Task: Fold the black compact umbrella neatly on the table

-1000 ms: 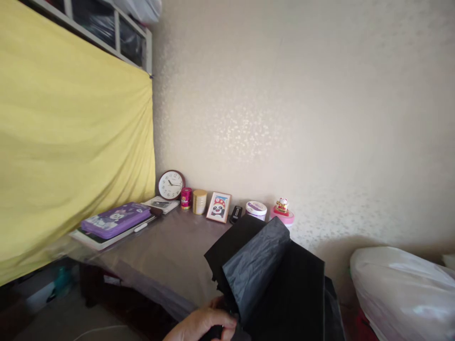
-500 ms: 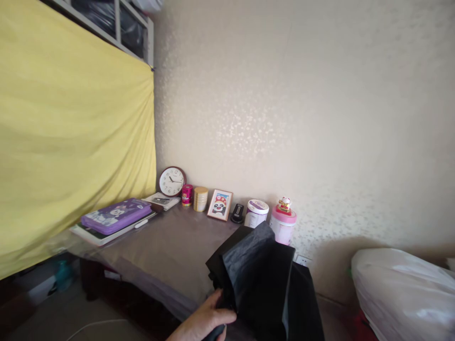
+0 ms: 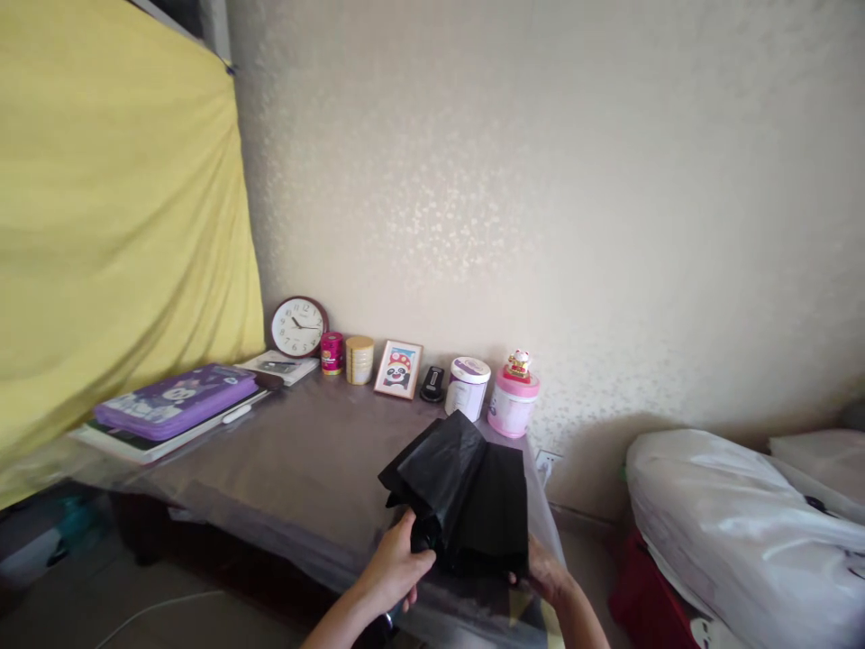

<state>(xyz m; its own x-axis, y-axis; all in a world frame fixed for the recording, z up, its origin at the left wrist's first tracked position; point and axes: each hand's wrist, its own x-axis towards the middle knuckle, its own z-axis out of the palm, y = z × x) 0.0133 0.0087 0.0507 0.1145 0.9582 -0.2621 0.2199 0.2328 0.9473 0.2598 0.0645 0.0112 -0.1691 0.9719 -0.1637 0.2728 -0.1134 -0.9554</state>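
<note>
A black folding umbrella (image 3: 466, 496), its canopy in loose folds, is above the front right part of the table. My left hand (image 3: 400, 561) is wrapped round its handle end, thumb on top. At the canopy's lower right edge my right hand (image 3: 546, 570) grips the black cloth; most of its fingers are hidden behind the folds. Beyond the umbrella stand a white tub with a purple-patterned lid (image 3: 468, 388) and a pink-lidded tub (image 3: 514, 404) with a lucky cat figurine (image 3: 519, 363) on top.
Along the wall stand a round clock (image 3: 299, 326), a pink can (image 3: 332, 353), a yellow-lidded jar (image 3: 359, 361), a panda picture frame (image 3: 398, 369) and a black object (image 3: 432, 383). A purple case (image 3: 179, 401) lies at the table's left. White bags (image 3: 736, 523) bulge at right.
My right hand has come into view and taken hold of the canopy cloth. The umbrella's folds look drawn closer together. The view has shifted right and down.
</note>
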